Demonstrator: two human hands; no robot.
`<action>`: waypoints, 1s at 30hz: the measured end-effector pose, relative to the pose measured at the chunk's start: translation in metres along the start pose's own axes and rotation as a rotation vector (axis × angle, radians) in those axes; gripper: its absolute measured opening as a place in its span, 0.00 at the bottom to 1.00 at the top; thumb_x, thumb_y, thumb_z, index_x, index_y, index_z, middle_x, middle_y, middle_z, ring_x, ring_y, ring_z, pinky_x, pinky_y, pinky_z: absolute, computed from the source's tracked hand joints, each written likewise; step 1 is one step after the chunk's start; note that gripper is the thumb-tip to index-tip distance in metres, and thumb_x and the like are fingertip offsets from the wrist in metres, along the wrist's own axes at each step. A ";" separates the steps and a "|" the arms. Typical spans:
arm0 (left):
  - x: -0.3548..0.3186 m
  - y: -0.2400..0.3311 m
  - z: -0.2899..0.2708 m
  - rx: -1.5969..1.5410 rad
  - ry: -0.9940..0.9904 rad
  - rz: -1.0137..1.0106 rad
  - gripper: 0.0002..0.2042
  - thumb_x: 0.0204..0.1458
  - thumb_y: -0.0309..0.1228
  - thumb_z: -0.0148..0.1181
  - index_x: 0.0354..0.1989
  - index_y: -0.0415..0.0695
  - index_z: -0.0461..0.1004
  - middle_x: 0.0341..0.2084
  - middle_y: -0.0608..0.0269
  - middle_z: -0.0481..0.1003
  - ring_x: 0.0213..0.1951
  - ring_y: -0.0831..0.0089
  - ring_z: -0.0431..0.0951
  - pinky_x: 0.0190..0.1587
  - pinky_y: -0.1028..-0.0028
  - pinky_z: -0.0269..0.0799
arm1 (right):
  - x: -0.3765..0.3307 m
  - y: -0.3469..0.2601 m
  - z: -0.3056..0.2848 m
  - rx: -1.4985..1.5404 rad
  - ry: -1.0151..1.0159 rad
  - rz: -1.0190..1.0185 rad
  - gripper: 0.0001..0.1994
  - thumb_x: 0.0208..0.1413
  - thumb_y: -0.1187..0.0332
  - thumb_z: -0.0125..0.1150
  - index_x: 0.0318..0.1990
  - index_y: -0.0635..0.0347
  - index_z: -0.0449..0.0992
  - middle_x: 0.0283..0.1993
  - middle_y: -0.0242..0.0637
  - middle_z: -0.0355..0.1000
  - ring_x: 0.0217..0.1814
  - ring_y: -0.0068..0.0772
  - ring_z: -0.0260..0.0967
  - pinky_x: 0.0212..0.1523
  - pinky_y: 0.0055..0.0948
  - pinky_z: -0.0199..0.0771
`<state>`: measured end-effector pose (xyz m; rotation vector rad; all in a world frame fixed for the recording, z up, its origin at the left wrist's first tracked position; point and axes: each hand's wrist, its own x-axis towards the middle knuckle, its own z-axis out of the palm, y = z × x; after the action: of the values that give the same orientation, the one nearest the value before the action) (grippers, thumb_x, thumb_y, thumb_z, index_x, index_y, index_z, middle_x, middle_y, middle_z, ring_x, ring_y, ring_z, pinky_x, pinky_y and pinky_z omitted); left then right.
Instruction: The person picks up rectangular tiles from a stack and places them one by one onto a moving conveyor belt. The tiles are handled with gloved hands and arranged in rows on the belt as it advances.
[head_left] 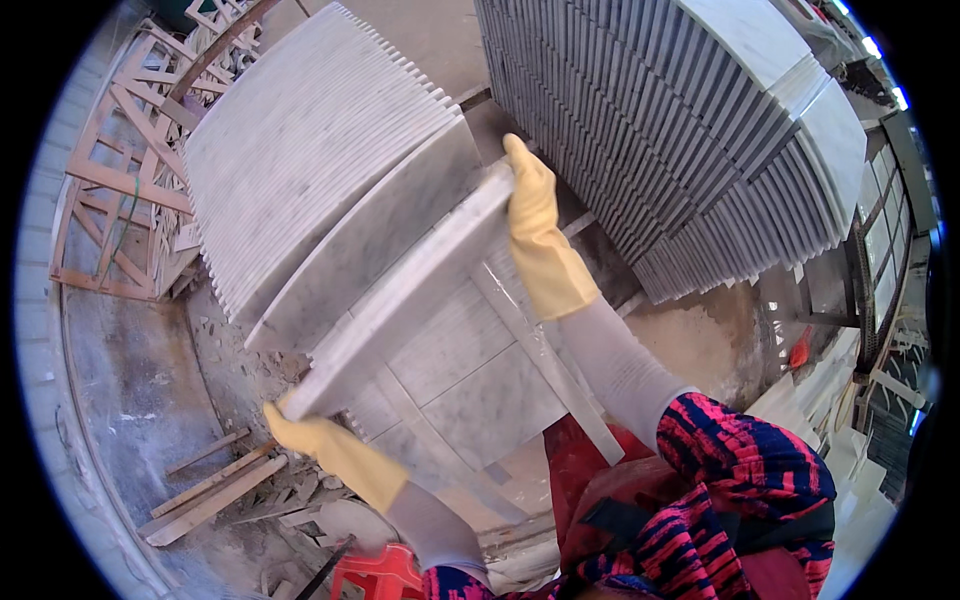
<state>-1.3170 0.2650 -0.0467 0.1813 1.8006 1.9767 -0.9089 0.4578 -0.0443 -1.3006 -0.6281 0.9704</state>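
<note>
My right hand [545, 230], in a yellow rubber glove, grips the upper right end of a white-grey marble tile [405, 290]. Its lower left end is held by my gloved left hand [340, 455]. The tile is tilted on edge between both hands, its long narrow side facing up. Just beyond it, another marble tile [375, 225] leans toward a row of closely packed upright tiles [310, 150]. Below the held tile lie flat marble tiles [480, 385] with pale strips [545, 360] across them. The fingers behind the tile are partly hidden.
A large block of stacked tiles [640, 120] stands at the far right. Wooden frames [125, 185] are piled at the far left. Wooden planks [215, 500] and rubble lie on the floor at the lower left, near a red plastic stool [385, 572].
</note>
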 end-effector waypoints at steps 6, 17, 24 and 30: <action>-0.146 0.047 -0.022 0.155 0.100 0.008 0.24 0.67 0.47 0.47 0.28 0.38 0.76 0.29 0.54 0.78 0.36 0.63 0.77 0.46 0.65 0.72 | -0.047 -0.048 -0.091 0.013 -0.027 0.151 0.29 0.67 0.47 0.53 0.22 0.65 0.78 0.21 0.41 0.74 0.25 0.33 0.71 0.33 0.31 0.71; -0.222 0.008 -0.079 0.258 0.033 0.006 0.29 0.67 0.45 0.45 0.22 0.33 0.76 0.23 0.46 0.78 0.30 0.60 0.78 0.46 0.64 0.75 | -0.081 -0.048 -0.192 -0.141 -0.011 0.123 0.33 0.67 0.45 0.47 0.19 0.66 0.77 0.18 0.47 0.74 0.19 0.38 0.71 0.27 0.32 0.74; -0.235 0.011 -0.083 0.188 -0.009 -0.032 0.28 0.69 0.47 0.43 0.23 0.35 0.74 0.24 0.44 0.78 0.32 0.59 0.79 0.48 0.60 0.75 | -0.090 -0.066 -0.203 -0.123 -0.170 0.137 0.37 0.71 0.40 0.39 0.26 0.65 0.79 0.26 0.46 0.77 0.28 0.36 0.73 0.37 0.31 0.74; -0.237 0.006 -0.111 0.180 -0.291 0.018 0.27 0.69 0.48 0.42 0.31 0.35 0.75 0.32 0.43 0.79 0.39 0.56 0.79 0.58 0.55 0.72 | -0.088 -0.058 -0.225 0.049 -0.223 0.227 0.42 0.71 0.35 0.30 0.30 0.65 0.80 0.33 0.48 0.80 0.38 0.41 0.78 0.49 0.37 0.77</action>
<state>-1.1518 0.0654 -0.0070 0.5160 1.7853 1.6954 -0.7482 0.2692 -0.0198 -1.2478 -0.6306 1.3229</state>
